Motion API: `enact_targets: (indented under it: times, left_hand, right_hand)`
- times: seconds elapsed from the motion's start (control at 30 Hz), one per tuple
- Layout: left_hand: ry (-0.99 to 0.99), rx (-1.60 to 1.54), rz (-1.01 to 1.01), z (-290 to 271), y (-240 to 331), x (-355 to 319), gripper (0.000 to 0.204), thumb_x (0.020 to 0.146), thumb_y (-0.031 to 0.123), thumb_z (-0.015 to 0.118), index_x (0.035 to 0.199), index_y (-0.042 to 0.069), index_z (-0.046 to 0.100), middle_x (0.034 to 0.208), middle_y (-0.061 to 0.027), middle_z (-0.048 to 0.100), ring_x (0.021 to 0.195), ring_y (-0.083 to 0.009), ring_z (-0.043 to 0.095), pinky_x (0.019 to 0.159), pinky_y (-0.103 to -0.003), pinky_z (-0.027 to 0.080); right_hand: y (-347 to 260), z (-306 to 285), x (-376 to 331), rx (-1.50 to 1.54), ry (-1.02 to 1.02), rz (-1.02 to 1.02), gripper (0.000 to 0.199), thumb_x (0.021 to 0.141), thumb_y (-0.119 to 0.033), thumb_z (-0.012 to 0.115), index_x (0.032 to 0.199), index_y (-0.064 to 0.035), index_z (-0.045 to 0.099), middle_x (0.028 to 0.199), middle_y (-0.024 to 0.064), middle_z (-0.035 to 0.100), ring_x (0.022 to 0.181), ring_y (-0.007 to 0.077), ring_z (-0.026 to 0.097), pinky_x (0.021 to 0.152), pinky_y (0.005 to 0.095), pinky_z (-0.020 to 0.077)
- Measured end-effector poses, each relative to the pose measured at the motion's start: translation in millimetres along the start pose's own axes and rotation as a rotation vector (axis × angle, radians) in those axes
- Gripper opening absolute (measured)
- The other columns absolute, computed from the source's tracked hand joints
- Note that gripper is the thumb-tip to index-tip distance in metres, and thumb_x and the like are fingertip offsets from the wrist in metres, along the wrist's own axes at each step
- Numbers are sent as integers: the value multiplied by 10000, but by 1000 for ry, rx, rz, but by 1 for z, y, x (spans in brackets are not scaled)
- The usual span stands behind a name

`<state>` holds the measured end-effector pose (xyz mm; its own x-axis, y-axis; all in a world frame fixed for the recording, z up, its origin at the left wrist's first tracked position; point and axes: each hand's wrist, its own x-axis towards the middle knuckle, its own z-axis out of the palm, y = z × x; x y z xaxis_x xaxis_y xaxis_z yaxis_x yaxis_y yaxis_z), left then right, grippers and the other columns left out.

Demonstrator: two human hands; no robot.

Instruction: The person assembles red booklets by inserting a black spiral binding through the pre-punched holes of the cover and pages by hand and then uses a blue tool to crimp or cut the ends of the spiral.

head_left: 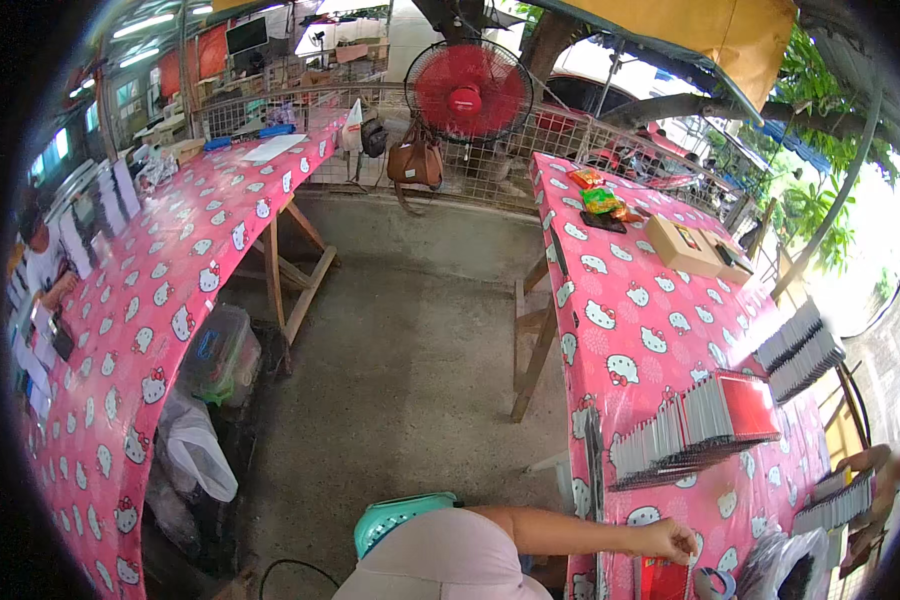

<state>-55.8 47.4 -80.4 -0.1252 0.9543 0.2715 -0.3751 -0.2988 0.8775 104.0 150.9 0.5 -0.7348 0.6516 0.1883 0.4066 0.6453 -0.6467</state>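
Observation:
My right hand (670, 541) reaches out over the near end of the right table, with its fingers curled and bunched together. Whatever they may pinch is too small to make out. Just under the hand lies a red-covered notebook (662, 580), partly hidden by it. Beside it sits a roll of tape (715, 582), and farther right a clear plastic bag (785, 565). Beyond the hand, a row of spiral-bound notebooks (675, 432) leans together, a red cover showing at its right end. My left hand is out of view.
Pink patterned cloth covers the right table (610, 350) and left table (170, 290). A teal plastic chair (395, 515) stands close by. Farther off are a red fan (467, 95), a brown bag (414, 165) and a cardboard box (682, 247). People sit at both sides.

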Motion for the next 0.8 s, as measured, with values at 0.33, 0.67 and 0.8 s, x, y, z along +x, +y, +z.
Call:
enact_targets:
  times: [0.33,0.67,0.8]
  left_hand:
    - [85,-163,55,2,-26,3,144,876,131,661,977,28,661,850,24,631,808,-48,555,737,-223,450]
    - [78,-120,130,22,-25,14,117,885,126,650,943,28,677,828,19,633,806,-57,554,723,-228,444]
    - [73,-126,177,15,-44,11,128,884,136,650,954,34,685,823,15,644,782,-63,568,701,-234,454]
  right_hand:
    - [-7,12,6,3,-10,-20,244,685,-118,694,913,-46,651,839,113,631,758,285,596,710,379,460]
    - [-5,17,12,-8,-18,-15,209,701,-110,681,902,-52,667,844,105,646,743,274,605,706,370,464]
    - [-7,13,8,-13,-20,-10,197,708,-107,675,897,-54,674,846,102,652,737,269,609,704,367,465]
